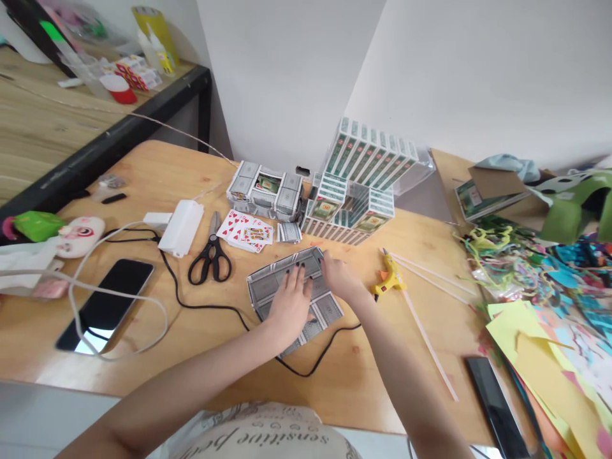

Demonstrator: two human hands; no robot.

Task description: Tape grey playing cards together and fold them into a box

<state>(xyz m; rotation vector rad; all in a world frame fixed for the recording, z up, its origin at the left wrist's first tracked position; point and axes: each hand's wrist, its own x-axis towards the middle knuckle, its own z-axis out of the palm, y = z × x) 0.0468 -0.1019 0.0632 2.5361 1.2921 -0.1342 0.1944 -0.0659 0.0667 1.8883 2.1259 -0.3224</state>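
Observation:
In front of me a shallow tray-like piece made of grey-patterned playing cards [329, 312] lies on the table, with raised edges on its far and left sides. My left hand [289, 309] rests flat on it, fingers stretched and slightly spread. At its far right corner, the fingers of my right hand [340, 278] are bent around the raised edge and grip it; the fingertips are partly hidden. Just right of that hand lies a yellow glue gun [394, 275]. Beyond the piece are loose playing cards [243, 231] and a small card stack [289, 233].
Black-handled scissors [210, 255], a white power adapter [182, 227] and a phone [108, 306] lie left. Behind stand a card-covered block [289, 191] and stacked card boxes [368, 153]. Glue sticks [430, 347], coloured paper [545, 363] and a dark phone-like object [495, 408] lie right. A black cord crosses the front.

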